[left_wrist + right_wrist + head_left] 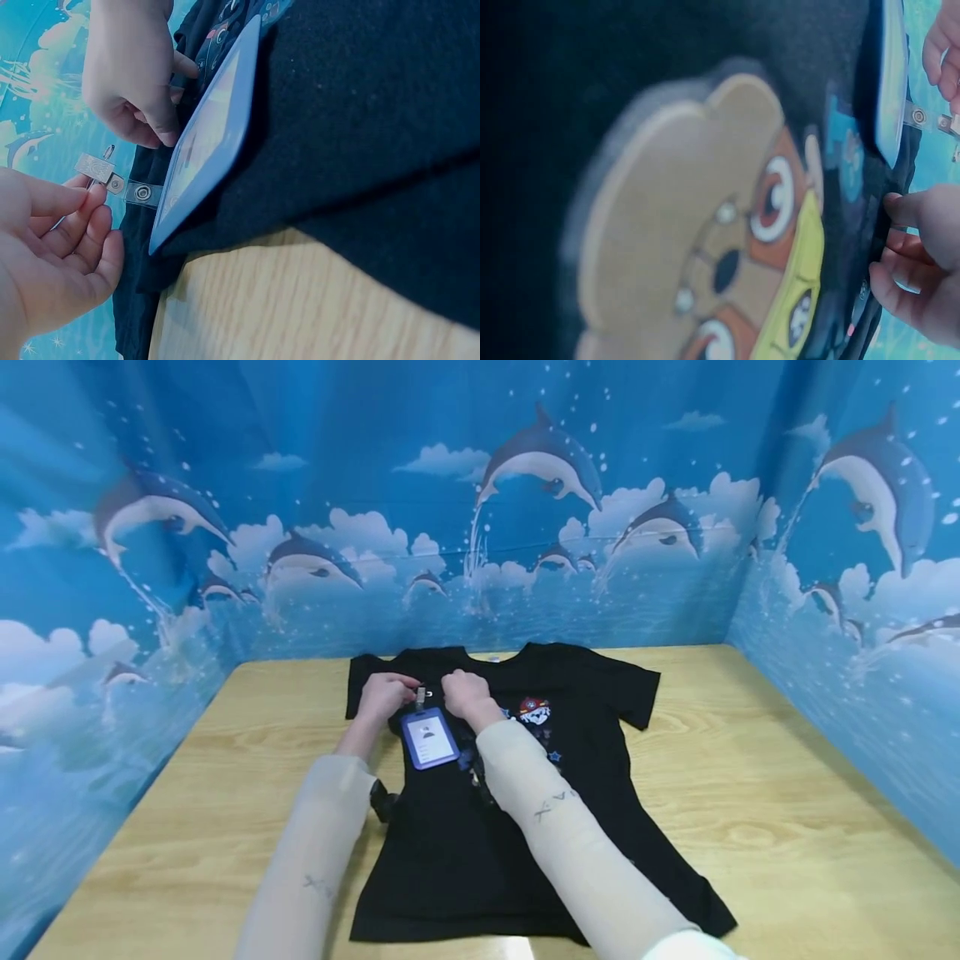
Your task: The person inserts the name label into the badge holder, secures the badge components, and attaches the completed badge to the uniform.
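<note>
A black short-sleeved T-shirt (450, 860) lies spread on the table, with printed cartoon dogs on its chest. On its chest, toward the left sleeve, is an ID badge (430, 739) in a blue-purple holder, with a clear strap and a metal clip (95, 167). My left hand (384, 695) pinches that clip between thumb and fingers, raised over the shirt in the left wrist view. Beside the badge, my right hand (467, 693) has its fingers curled at the shirt's upper chest, gripping the cloth (862, 300). Part of the print is hidden under the right forearm.
The wooden table (750, 793) extends to both sides of the shirt. A blue curtain (420, 460) with dolphins and clouds stands round the back and sides. Dark wrist-worn gear (382, 800) shows under the left wrist.
</note>
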{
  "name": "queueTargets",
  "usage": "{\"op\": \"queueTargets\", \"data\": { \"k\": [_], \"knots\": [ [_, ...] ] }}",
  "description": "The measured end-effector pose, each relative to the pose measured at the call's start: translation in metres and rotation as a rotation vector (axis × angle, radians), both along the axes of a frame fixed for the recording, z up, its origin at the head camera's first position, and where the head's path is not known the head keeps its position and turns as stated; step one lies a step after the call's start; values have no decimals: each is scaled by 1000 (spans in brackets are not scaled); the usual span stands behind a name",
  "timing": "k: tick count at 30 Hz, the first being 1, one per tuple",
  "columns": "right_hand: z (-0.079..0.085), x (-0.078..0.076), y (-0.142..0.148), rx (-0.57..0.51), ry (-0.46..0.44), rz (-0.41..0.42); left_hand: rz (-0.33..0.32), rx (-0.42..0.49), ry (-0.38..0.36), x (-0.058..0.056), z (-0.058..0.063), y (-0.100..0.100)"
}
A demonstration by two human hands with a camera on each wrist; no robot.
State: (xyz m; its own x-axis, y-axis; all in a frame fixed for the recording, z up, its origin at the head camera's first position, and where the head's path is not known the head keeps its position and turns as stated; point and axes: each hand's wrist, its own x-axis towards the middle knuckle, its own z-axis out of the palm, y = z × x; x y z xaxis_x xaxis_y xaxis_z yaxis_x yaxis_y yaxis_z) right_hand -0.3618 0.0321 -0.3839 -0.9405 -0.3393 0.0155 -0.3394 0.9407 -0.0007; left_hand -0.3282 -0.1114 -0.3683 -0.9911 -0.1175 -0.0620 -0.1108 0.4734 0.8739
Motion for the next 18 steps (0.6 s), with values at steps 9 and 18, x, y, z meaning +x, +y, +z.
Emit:
{"op": "queueTargets", "data": {
  "k": [9, 18],
  "knots": [
    [-1, -5, -3, 22, 54, -53, -16, 15, -8, -1, -1, 1],
    [5, -9, -3, -92, 51, -52, -9, 9, 8, -3, 0, 0]
  ]
}}
